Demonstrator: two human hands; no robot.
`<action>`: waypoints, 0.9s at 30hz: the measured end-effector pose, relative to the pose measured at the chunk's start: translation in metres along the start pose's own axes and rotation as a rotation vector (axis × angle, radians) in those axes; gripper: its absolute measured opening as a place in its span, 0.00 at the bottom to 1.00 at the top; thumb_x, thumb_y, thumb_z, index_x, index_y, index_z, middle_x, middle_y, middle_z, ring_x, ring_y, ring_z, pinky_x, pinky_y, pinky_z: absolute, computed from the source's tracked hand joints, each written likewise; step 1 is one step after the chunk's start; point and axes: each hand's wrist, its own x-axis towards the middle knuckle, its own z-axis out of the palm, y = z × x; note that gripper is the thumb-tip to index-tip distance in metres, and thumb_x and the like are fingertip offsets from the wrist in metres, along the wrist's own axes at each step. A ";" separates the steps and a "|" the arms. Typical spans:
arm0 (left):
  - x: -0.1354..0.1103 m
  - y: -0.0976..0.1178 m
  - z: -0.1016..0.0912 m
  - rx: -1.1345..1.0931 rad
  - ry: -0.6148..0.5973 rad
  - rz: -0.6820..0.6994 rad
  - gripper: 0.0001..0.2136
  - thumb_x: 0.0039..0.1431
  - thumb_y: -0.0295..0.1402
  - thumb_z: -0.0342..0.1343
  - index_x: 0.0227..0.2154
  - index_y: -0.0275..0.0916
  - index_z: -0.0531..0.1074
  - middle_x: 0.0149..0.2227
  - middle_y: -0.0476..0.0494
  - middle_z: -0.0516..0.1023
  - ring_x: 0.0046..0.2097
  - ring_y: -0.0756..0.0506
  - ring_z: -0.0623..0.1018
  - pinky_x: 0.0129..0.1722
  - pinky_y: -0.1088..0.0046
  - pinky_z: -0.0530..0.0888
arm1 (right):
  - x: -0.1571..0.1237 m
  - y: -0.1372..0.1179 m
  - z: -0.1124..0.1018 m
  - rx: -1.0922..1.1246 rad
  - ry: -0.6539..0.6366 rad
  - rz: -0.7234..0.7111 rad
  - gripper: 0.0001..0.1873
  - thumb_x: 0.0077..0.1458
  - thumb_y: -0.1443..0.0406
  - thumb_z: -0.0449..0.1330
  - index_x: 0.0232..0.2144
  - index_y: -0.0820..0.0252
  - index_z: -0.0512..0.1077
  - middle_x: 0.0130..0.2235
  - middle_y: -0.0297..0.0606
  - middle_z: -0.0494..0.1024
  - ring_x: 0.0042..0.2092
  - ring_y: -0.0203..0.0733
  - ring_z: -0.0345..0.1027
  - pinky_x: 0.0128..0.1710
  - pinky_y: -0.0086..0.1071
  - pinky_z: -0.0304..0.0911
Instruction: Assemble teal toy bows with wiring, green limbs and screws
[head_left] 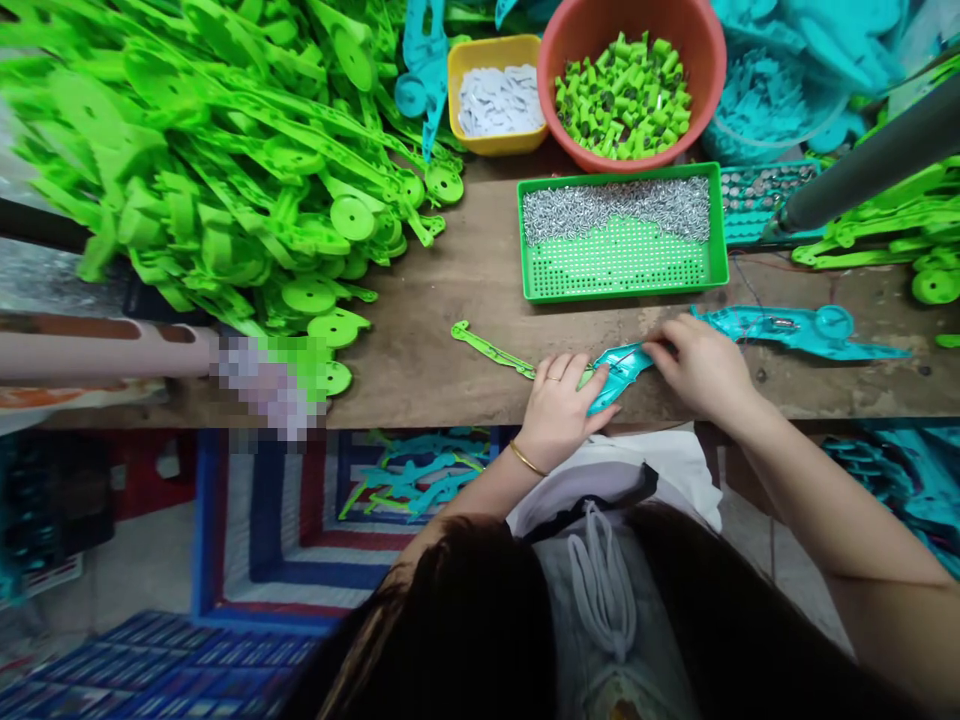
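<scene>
A turquoise plastic shell (619, 376) lies near the front edge of the wooden table, between my two hands. My left hand (559, 408) is curled over its left end, fingers pressing down on it. From under that hand a thin lime-green plastic arm (491, 350) sticks out to the left. My right hand (701, 368) pinches the shell's right end with thumb and forefinger; anything small between the fingertips is hidden. Just beyond my right hand lies a long turquoise part (799, 328) with a round hub and thin wires. Whether it joins the shell, I cannot tell.
Lime-green parts (247, 150) are heaped at left. Behind my hands stand a green tray (622, 292) of small metal screws, a red bowl (559, 120) of green-cased pieces and a yellow tub (499, 146) of white pieces. Grey poles (877, 150) slant in at right. A striped bin (262, 560) sits below.
</scene>
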 end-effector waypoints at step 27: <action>0.001 -0.016 -0.011 -0.064 0.258 -0.063 0.23 0.61 0.41 0.58 0.57 0.38 0.68 0.56 0.34 0.73 0.60 0.35 0.70 0.62 0.50 0.64 | 0.038 0.107 -0.090 -0.009 0.606 0.421 0.20 0.62 0.57 0.52 0.47 0.66 0.74 0.37 0.54 0.80 0.36 0.45 0.73 0.37 0.36 0.65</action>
